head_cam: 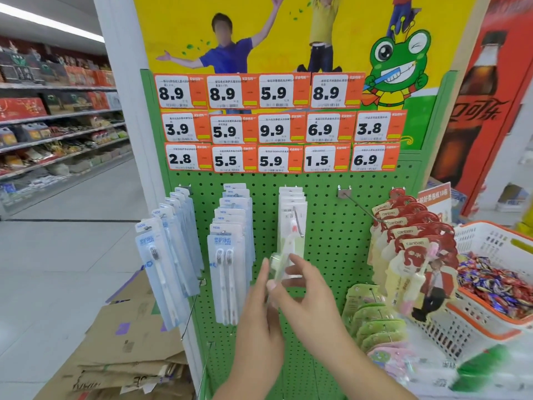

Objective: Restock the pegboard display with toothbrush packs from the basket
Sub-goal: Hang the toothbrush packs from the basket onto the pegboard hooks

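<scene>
A clear, glossy plastic toothbrush pack [284, 262] with a pale green card sits low in front of the green perforated pegboard [331, 241], at the foot of the white packs on the third hook [298, 223]. The left hand [261, 316] pinches its lower edge, fingers upright; the right hand [305, 293] curls thumb and fingers round its right side. To the left hang blue-white blister packs [227, 255] tagged "NEW". To the right, red, rounded "canban" cards [415, 249] fan along a hook. Orange-and-white price labels [277, 125] above read 8.9, 5.9, 9.9, 1.5. A white lattice basket [490, 241] with an orange rim holds shiny wrapped sweets, far right. Flattened brown cardboard [129, 342] lies on the floor.
</scene>
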